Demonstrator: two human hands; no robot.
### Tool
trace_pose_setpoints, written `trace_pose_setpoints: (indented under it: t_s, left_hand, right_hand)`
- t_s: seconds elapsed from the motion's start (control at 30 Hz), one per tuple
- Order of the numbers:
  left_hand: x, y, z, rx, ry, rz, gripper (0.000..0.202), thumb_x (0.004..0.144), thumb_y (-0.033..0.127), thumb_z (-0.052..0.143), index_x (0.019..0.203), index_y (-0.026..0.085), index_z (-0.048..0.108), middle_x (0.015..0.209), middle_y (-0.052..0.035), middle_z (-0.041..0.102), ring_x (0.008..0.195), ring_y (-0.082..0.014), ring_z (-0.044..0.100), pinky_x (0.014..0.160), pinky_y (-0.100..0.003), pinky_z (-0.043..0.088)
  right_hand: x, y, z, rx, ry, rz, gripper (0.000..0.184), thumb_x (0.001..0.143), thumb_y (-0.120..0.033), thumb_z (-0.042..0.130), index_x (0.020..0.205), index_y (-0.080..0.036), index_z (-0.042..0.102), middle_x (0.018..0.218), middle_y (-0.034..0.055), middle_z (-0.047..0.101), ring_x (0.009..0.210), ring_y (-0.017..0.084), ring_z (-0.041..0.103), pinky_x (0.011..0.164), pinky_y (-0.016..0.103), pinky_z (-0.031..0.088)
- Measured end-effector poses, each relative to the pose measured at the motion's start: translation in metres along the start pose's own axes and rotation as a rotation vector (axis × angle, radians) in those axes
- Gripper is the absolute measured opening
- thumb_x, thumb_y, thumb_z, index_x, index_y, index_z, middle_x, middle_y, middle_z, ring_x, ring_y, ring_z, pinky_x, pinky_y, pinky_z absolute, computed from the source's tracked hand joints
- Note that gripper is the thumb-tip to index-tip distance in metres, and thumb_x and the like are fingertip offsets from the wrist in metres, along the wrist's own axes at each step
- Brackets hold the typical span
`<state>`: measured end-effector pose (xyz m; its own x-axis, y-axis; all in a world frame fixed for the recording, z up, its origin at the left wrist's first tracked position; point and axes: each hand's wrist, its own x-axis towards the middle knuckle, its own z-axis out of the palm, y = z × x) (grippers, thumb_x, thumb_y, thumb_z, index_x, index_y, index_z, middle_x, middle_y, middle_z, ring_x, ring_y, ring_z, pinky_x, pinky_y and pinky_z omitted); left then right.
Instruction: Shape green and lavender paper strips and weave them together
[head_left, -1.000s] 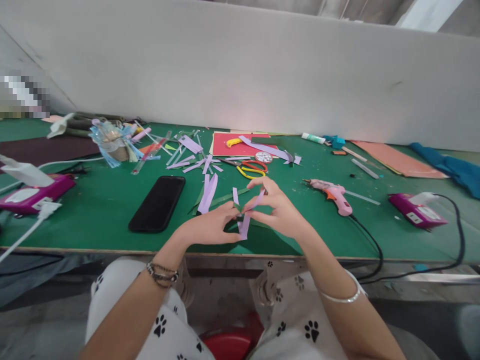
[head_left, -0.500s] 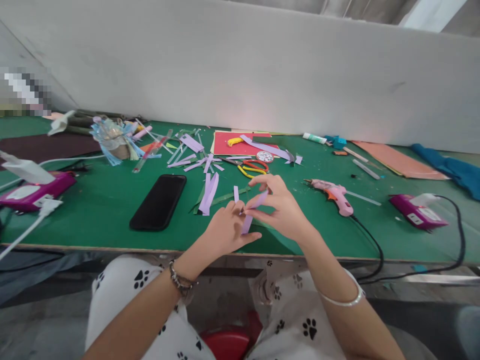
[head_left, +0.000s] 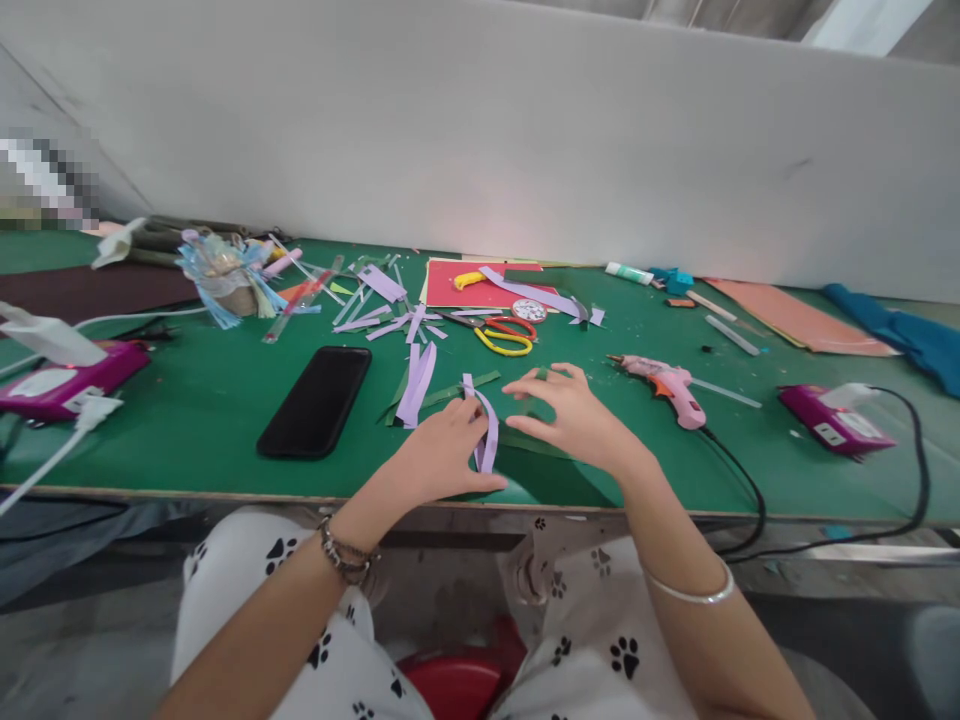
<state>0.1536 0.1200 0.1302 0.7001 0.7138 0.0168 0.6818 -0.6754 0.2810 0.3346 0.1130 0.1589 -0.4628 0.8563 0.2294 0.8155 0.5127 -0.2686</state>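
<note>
My left hand (head_left: 444, 452) rests low over the near edge of the table, thumb stretched out and apart from the curled fingers. At its fingertips is a bowed purple paper strip (head_left: 491, 440), with another strip partly hidden beneath the fingers; whether they press on it is hard to see. To the right, my right hand (head_left: 574, 415) hovers with thumb and fingers apart and nothing between them. Left of my left hand lies a looped purple strip (head_left: 420, 385) on green strips (head_left: 457, 388).
A black phone (head_left: 315, 402) lies at left, a pink glue gun (head_left: 664, 385) at right. Scissors (head_left: 502, 338), scattered paper strips (head_left: 379, 283) and red paper (head_left: 480, 285) are farther back. Purple power sockets (head_left: 836, 420) stand at both sides, with cables hanging over the edge.
My right hand has let go of the purple strip and moved right, its fingers opening. The strip now bows beside my left hand, which has shifted slightly left.
</note>
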Motion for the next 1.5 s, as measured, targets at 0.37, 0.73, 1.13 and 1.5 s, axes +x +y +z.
trace_pose_setpoints:
  t_s: [0.37,0.73,1.13,1.5]
  left_hand:
    - [-0.002,-0.002,0.004,-0.005,0.067,0.013,0.053,0.070,0.052,0.056,0.103,0.011,0.052,0.103,-0.0120,0.051,0.097,-0.0266,0.049,0.084,-0.039,0.041]
    - [-0.013,-0.009,0.013,-0.026,0.160,0.039,0.053,0.073,0.047,0.055,0.110,0.009,0.044,0.110,-0.0146,0.052,0.101,-0.0277,0.047,0.087,-0.041,0.040]
    - [-0.019,-0.021,0.017,-0.272,0.187,-0.053,0.071,0.069,0.044,0.062,0.126,0.017,0.029,0.103,-0.0092,0.053,0.094,-0.0230,0.051,0.081,-0.038,0.043]
    - [-0.021,-0.022,0.007,-0.201,0.088,0.018,0.053,0.078,0.042,0.052,0.122,0.015,0.042,0.110,-0.0109,0.051,0.103,-0.0235,0.048,0.089,-0.036,0.038]
  right_hand:
    - [-0.012,-0.001,0.014,-0.399,0.325,0.256,0.020,0.081,-0.031,0.050,0.085,-0.019,0.065,0.115,0.0136,0.049,0.104,0.029,0.044,0.084,0.046,0.032]
    - [-0.016,-0.016,0.025,-0.017,-0.217,0.262,0.016,0.076,-0.017,0.056,0.092,-0.014,0.058,0.093,0.0079,0.056,0.075,0.016,0.057,0.068,0.029,0.043]
    - [-0.005,-0.005,0.025,0.476,-0.283,0.325,0.017,0.078,-0.025,0.046,0.067,-0.016,0.053,0.054,-0.0028,0.053,0.051,0.008,0.045,0.052,0.021,0.032]
    - [-0.004,0.005,0.016,0.725,-0.403,0.395,0.019,0.078,-0.026,0.042,0.062,-0.016,0.046,0.041,-0.0087,0.037,0.041,0.006,0.032,0.046,0.020,0.025]
